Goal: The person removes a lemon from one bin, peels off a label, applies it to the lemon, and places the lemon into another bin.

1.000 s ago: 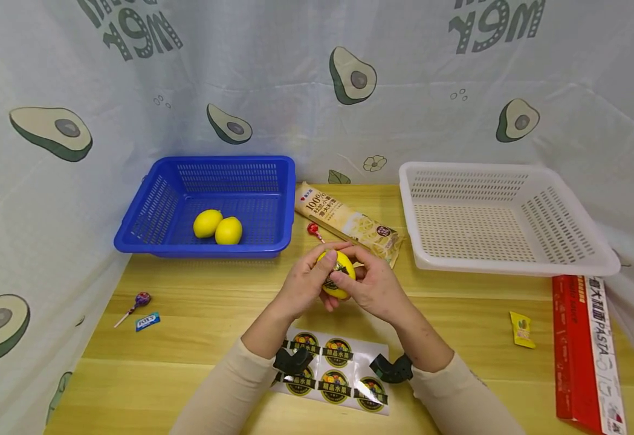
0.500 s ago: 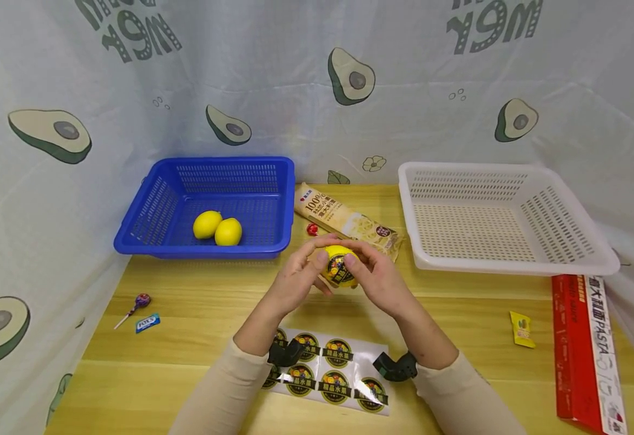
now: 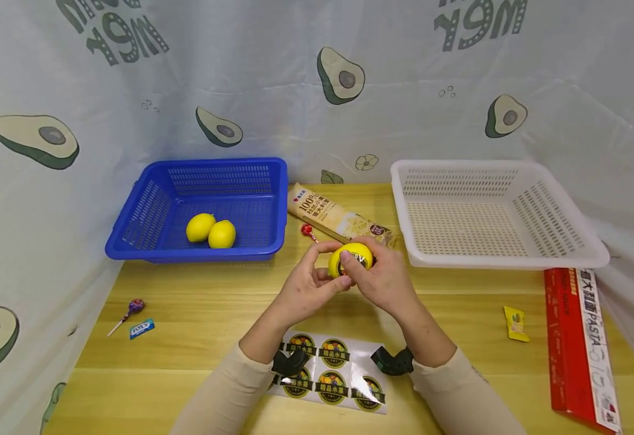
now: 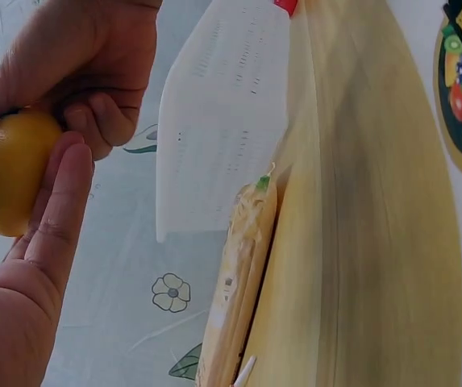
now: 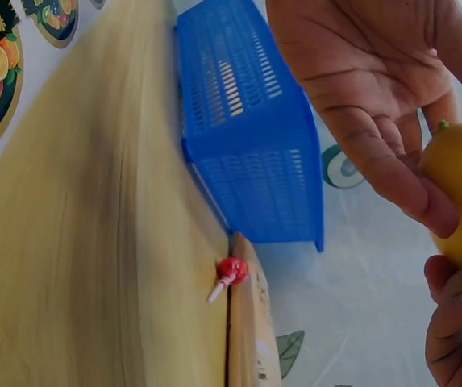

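Note:
A yellow lemon point(image 3: 353, 247) with a dark round fruit sticker is held above the table between both hands. My left hand point(image 3: 307, 285) grips its left side, index finger behind and thumb tip at its lower front. My right hand point(image 3: 383, 275) grips the other side, its thumb lying across the sticker and hiding part of it. In the left wrist view the lemon point(image 4: 17, 169) shows a green tip and no sticker. Below the hands lies a sheet point(image 3: 344, 362) of round fruit stickers, one place on it bare.
A blue basket point(image 3: 197, 251) with two lemons point(image 3: 200, 228) stands back left, a white basket point(image 3: 501, 261) back right. Between them are a pasta packet point(image 3: 327, 211) and a red lollipop point(image 3: 307, 229). Small sweets lie at both sides; a red pasta box point(image 3: 572, 350) lies right.
The hands have turned the lemon, and its sticker now lies partly under the right thumb. The left thumb has come down from the lemon's face to its lower edge. The head view has shifted slightly.

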Demonstrator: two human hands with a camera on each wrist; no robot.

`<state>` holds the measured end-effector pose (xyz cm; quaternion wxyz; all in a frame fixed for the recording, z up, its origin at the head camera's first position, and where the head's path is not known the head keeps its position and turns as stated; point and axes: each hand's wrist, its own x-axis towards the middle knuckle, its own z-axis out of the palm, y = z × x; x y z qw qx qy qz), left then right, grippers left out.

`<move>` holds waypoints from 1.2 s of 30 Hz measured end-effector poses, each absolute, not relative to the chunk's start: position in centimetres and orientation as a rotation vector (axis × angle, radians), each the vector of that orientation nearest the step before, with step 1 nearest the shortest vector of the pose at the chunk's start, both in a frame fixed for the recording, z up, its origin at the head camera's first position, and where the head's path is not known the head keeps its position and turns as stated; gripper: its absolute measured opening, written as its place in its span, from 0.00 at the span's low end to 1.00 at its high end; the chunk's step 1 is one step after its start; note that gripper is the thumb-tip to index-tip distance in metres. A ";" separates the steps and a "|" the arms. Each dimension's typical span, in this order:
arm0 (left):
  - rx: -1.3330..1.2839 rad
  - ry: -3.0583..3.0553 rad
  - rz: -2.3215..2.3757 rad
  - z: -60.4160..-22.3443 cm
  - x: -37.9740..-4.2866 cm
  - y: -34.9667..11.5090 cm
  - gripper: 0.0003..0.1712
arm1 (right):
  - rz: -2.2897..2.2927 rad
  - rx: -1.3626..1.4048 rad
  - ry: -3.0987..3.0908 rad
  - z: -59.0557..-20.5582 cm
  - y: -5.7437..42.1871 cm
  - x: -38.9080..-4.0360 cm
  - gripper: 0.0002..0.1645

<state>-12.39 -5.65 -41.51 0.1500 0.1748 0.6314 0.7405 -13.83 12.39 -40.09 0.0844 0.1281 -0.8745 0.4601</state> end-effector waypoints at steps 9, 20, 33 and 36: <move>0.575 1.872 2.063 -41.8 -12.8 -6.1 0.36 | 1.169 0.520 -2.474 -40.3 12.6 -14.1 0.15; 0.517 2.056 2.028 -41.7 -12.7 -5.7 0.27 | 1.186 0.454 -2.491 -40.9 11.6 -13.8 0.21; 0.259 2.243 2.107 -41.8 -13.0 -5.8 0.17 | 1.437 0.373 -2.599 -41.4 10.2 -12.9 0.23; 0.343 2.192 2.054 -41.7 -13.2 -6.5 0.26 | 1.743 0.267 -2.620 -41.5 10.3 -12.5 0.26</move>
